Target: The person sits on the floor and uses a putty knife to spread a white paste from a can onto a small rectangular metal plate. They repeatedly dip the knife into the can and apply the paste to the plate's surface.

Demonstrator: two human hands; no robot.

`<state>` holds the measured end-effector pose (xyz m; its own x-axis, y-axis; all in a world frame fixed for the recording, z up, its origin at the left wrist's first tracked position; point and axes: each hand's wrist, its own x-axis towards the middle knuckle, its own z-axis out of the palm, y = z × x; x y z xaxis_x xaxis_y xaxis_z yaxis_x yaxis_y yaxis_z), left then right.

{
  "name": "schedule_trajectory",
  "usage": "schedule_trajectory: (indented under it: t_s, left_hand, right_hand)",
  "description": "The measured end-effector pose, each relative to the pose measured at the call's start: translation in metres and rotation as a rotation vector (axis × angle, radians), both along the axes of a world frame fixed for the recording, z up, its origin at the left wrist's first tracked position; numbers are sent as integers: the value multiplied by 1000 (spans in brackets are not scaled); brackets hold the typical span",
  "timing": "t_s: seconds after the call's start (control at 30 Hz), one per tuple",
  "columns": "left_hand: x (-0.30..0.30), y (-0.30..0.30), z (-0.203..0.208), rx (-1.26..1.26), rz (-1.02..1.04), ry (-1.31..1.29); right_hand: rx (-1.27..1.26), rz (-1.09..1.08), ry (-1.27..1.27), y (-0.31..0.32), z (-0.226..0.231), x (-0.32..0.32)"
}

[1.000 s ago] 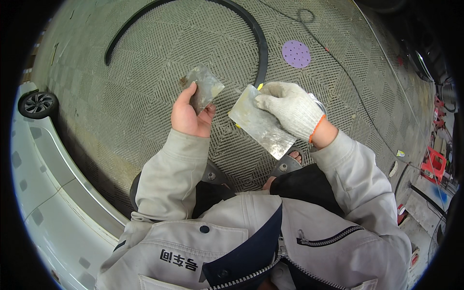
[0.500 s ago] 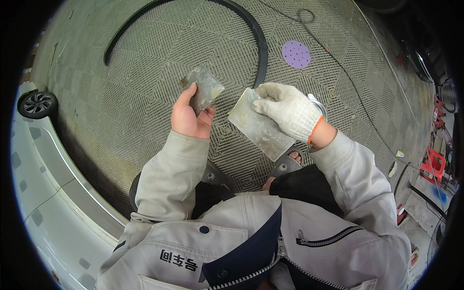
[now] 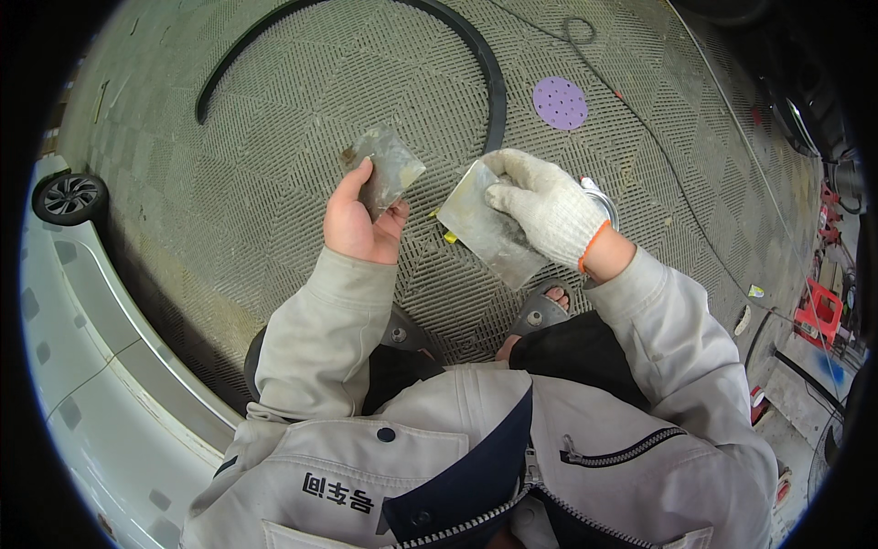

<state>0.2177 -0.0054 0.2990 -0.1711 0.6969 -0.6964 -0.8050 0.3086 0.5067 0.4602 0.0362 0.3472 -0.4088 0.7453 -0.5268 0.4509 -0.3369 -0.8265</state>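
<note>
Two hands, two flat plates, one to each grip, held apart. Pinched between thumb and fingers of the bare left hand (image 3: 360, 222): one small grey plate (image 3: 391, 174), reaching up and to the right from the grip. Pinched by the right hand (image 3: 541, 203), inside one orange-cuffed white glove (image 3: 562, 218): one larger grey plate (image 3: 483, 231), thumb on its upper face, reaching left and downward from the grip. Beside that plate's left edge: one yellow thing (image 3: 450, 236), of unclear kind. Just right of the gloved grip, partly hidden: one round rim (image 3: 607, 203). Below both grips: two grey sandals (image 3: 537, 317), toes visible in the right one. Above the right grip, on the ridged floor (image 3: 302, 165): one purple disc (image 3: 560, 102), dotted with small holes. Above both grips: one black strip (image 3: 495, 82), curved in an arc. Up and right: one thin cable (image 3: 660, 148), with one loop. Well right: one red frame (image 3: 828, 311). Well left: one pale car (image 3: 119, 412), one wheel (image 3: 70, 199) in view.
</note>
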Motion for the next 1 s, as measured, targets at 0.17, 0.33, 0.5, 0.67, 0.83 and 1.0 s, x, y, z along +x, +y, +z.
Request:
schedule_trajectory:
  t_s: [0.17,0.33,0.5,0.67,0.83,1.0]
  left_hand:
    - [0,0,0,4,-3,-1]
    - [0,0,-1,14,-7,1]
    - [0,-1,-1,15,-7,22]
    - [0,-1,1,16,-12,18]
    - [0,-3,2,24,-16,3]
    - [1,-4,-1,31,-55,-7]
  right_hand:
    - [28,-50,172,-3,1,-2]
    - [-10,-36,157,-2,1,-1]
    - [-142,-101,160,0,2,-2]
    - [-293,-219,292,1,13,0]
    - [-368,-191,409,1,25,4]
    - [-298,-354,461,-10,21,-2]
